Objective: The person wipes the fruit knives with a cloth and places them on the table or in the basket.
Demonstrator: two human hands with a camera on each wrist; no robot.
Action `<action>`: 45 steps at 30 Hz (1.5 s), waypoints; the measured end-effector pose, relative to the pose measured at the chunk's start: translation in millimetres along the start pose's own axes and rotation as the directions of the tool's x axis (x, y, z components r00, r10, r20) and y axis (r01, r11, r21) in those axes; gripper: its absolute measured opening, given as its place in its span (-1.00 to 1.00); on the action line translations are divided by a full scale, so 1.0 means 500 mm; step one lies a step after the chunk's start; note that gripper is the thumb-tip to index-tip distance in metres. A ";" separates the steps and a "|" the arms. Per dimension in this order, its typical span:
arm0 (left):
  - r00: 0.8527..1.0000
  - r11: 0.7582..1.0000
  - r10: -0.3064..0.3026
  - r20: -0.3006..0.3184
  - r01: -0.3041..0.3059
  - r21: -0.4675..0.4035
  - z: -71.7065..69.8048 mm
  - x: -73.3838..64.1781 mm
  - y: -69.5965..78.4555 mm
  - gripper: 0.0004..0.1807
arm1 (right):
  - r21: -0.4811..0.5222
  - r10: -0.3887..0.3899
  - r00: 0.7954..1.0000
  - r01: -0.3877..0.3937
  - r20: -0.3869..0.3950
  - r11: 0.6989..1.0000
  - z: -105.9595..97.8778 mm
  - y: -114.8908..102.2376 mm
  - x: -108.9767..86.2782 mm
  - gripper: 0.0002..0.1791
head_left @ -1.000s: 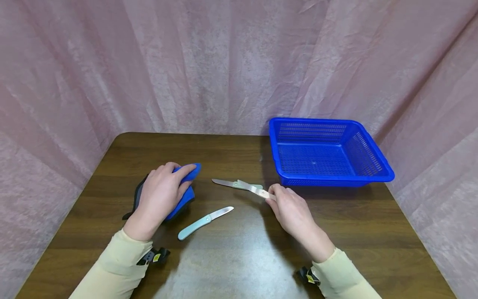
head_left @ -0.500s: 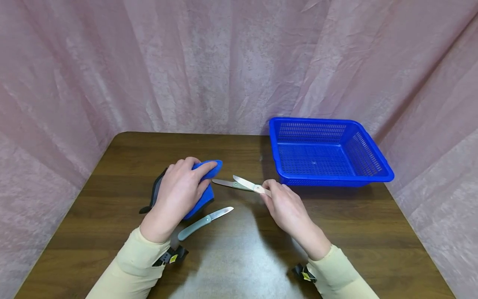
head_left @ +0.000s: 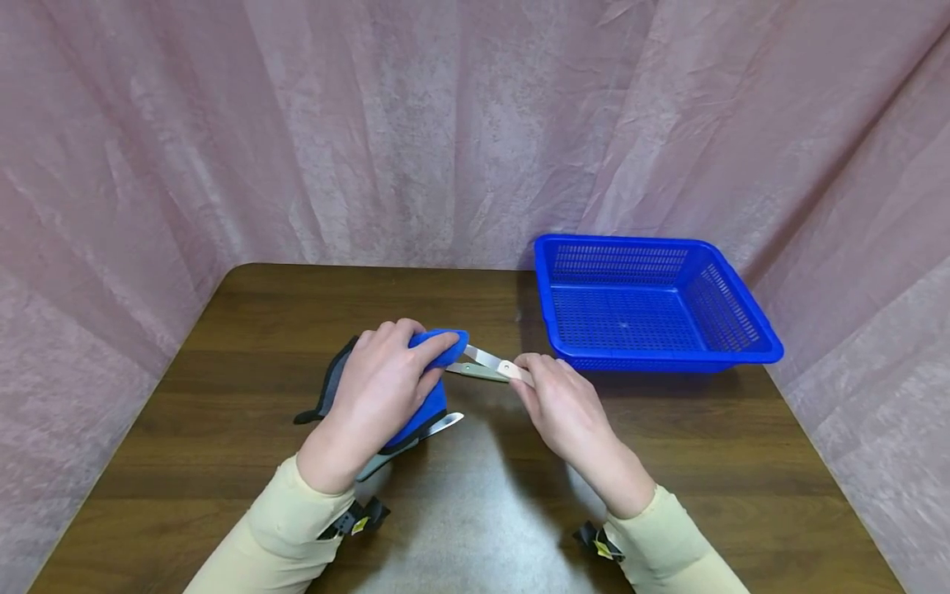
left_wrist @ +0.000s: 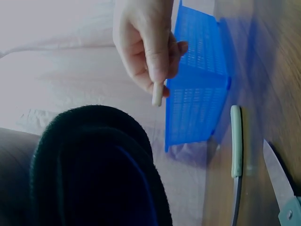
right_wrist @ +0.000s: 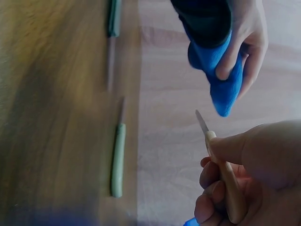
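Observation:
My left hand [head_left: 374,392] grips a blue cloth [head_left: 429,406] with black edging, its index finger and thumb pinching a fold. In my right hand [head_left: 567,408] is a small knife with a cream handle [right_wrist: 231,188], its blade [head_left: 482,356] pointing left at the cloth. The right wrist view shows a gap between blade tip and cloth. Below the held knife, a green-handled knife [head_left: 486,374] lies on the table, its blade partly covered by the cloth in the head view. A light-blue-handled knife [head_left: 445,423] lies nearer me, partly hidden beneath the left hand's cloth.
A blue perforated plastic basket [head_left: 660,356] stands at the back right of the brown wooden table [head_left: 705,462]. Pink curtains [head_left: 416,148] hang behind the table and along both sides.
My left hand has carried the cloth rightward to the blade of the held knife, over part of the light-blue-handled knife. My right hand has shifted slightly left with its knife.

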State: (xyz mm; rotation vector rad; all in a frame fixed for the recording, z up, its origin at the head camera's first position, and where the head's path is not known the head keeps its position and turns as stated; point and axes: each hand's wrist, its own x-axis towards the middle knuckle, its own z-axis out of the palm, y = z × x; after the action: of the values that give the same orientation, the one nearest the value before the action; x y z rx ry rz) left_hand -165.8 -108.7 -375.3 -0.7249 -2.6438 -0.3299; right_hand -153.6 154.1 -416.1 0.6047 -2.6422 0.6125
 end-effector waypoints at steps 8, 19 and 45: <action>0.996 0.997 0.072 -0.049 -0.070 0.029 -0.003 0.000 0.022 -0.44 | -0.006 0.005 1.000 -0.005 -0.015 1.000 -0.017 -0.013 0.010 -0.80; 0.986 0.985 0.147 -0.081 -0.139 0.100 0.001 0.004 0.048 -0.52 | -0.028 -0.016 1.000 0.016 -0.024 0.999 -0.028 -0.029 0.022 -0.88; 0.989 0.984 0.128 -0.070 -0.118 0.130 0.000 0.000 0.050 -0.56 | -0.048 -0.038 0.999 0.038 0.004 0.998 -0.040 -0.041 0.024 -0.85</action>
State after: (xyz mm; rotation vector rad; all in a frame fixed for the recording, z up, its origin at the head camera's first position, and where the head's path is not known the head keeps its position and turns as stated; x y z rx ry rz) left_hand -152.8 -87.8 -372.3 -0.8127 -2.5069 -0.1526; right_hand -149.3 143.1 -387.5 0.6407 -2.6336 0.5358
